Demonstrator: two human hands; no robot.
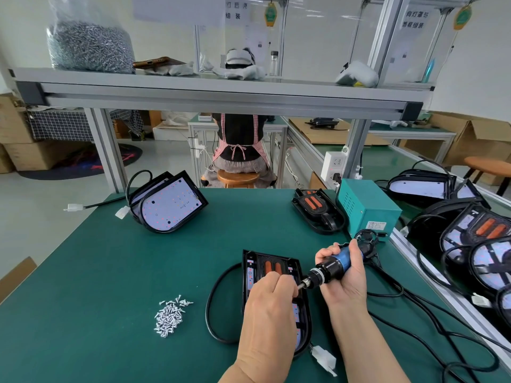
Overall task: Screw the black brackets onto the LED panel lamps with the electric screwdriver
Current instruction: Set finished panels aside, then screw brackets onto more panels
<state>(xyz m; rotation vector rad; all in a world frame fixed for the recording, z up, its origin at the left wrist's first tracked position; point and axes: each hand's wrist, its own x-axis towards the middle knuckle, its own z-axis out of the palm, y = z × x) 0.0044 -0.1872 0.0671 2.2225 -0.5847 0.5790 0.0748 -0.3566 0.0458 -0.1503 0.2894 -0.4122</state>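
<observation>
Checking in off the head cam. The lamp (250,275) being worked on lies on the green table (110,272) right in front, back side up. The black bracket (272,265), with its two orange pads, sits on top of it. The right hand (345,277) is wrapped round the blue-and-black screwdriver (336,262), which is tilted down and left so the bit points in at the lamp's right edge. The left hand (272,302) hovers over the lamp with its fingers curled in tight at the bit tip. It covers the tip and the spot under it, so I honestly can't tell if it's pinching anything.

Stuff around:
- The lamp's black cable (211,308) loops out on its left side, and a white plug (325,359) lies at the lamp's near end, between the forearms.
- A loose pile of screws (170,317) sits left of that loop, apart from it.
- A black cord (401,308) snakes over the table right of the right arm.
- A teal box (365,208) stands further back on the right, with a second lamp (315,210) just beside it.
- A pair of lamps (171,207) leans together at the far left, LED faces showing.
- A stack of lamps (475,244) crowds the bench on the right.
- The shelf (221,89) overhead carries a bag of screws (88,45).
</observation>
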